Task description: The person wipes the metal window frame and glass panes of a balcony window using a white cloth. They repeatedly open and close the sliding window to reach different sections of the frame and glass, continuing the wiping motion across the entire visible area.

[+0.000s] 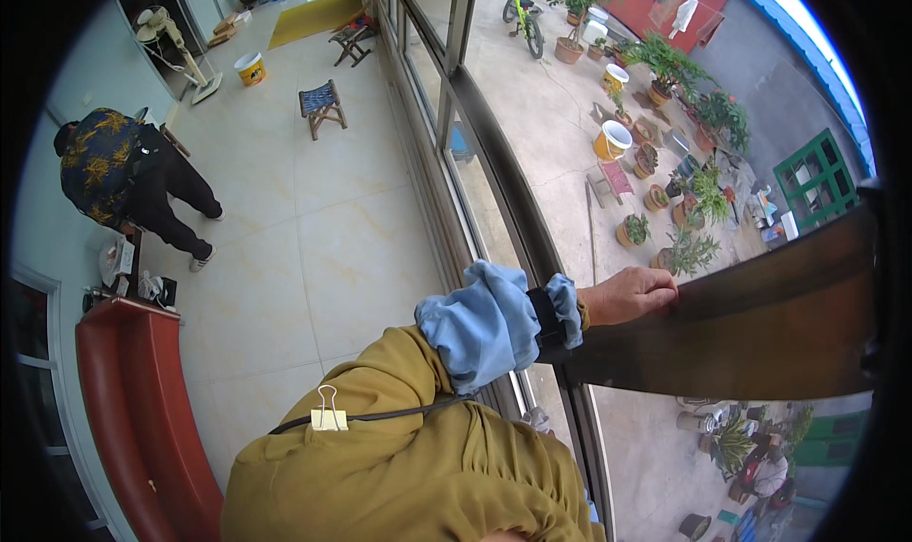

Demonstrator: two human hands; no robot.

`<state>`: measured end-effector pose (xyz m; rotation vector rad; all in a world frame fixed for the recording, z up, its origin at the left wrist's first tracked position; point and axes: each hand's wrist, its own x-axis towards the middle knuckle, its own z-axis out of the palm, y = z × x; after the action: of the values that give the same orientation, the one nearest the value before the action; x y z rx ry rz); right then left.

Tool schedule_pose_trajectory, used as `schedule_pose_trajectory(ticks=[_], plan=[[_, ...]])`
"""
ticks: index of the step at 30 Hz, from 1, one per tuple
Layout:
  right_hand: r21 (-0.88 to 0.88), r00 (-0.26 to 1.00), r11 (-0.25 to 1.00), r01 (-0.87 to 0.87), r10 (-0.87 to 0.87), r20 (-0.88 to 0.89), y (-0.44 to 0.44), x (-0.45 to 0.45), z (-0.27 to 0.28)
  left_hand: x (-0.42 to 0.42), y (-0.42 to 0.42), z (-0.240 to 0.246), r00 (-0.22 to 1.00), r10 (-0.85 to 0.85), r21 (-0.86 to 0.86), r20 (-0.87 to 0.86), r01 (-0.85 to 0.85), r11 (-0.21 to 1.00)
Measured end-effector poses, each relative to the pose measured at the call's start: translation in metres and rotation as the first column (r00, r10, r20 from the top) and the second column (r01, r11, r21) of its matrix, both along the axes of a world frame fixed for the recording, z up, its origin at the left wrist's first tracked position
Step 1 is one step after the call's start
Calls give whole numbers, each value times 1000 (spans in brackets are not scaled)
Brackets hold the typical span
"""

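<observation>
My left hand (630,296) reaches out to the right, fingers curled at the upper edge of a wide dark brown window-frame bar (741,342). The fingertips are partly hidden, and no separate object shows in this hand. A blue sleeve cover (484,328) with a black band (547,317) wraps the forearm over a mustard-coloured sleeve (399,364). A black cord crosses the shoulder, with a binder clip (328,419) on it. My right hand is out of view; a sliver of skin at the bottom edge cannot be identified.
A person (135,164) bends over at the left wall near a red sofa (153,414). A folding stool (320,104) and a yellow bucket (250,69) stand on the tiles. Outside the window are potted plants (633,230), a pink-seated stool (614,180) and a bicycle (526,18).
</observation>
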<state>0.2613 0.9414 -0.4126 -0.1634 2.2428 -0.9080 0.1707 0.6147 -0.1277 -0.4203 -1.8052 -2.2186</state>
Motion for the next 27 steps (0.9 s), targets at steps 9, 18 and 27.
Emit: schedule_pose_trajectory(ticks=[9, 18, 27], plan=[[2, 998, 999, 39, -39, 41, -69, 4, 9, -20, -71, -5, 996, 81, -15, -25, -81, 997], [-4, 993, 995, 100, -100, 66, -154, 30, 21, -28, -153, -28, 867, 479, -128, -135, -495, 860], [-77, 997, 997, 33, -27, 73, -212, 10, 1, -45, -261, -59, 735, 675, -186, -64, -674, 715]])
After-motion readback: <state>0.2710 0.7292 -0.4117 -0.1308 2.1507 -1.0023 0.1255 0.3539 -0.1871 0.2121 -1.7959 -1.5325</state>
